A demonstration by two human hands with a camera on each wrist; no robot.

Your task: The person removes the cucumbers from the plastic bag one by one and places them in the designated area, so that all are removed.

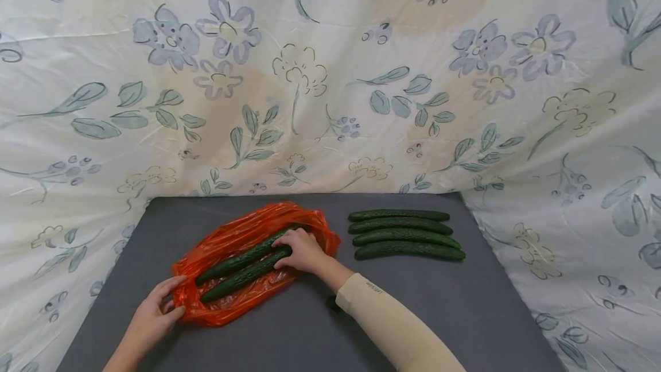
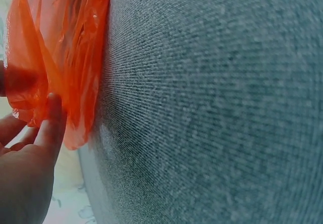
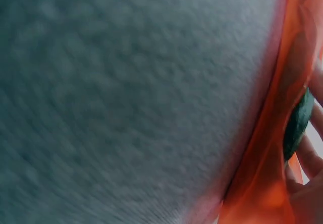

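An orange-red plastic bag (image 1: 234, 235) lies on the left half of the table with its mouth spread wide. Two dark green cucumbers (image 1: 240, 280) lie side by side inside it, slanting up to the right. My left hand (image 1: 150, 316) pinches the bag's lower left edge; in the left wrist view the thin film (image 2: 83, 57) passes between thumb and fingers. Over the right ends of the two cucumbers, my right hand (image 1: 306, 251) reaches into the bag. Its fingers and thumb grip a cucumber (image 3: 298, 123), partly hidden by the bag in the right wrist view.
Several more cucumbers (image 1: 405, 236) lie in a neat row right of the bag, roughly parallel. The grey table (image 1: 413, 309) ends at a floral cloth (image 1: 330, 102) hanging behind and along both sides. A small dark object (image 1: 334, 303) shows by the right wrist.
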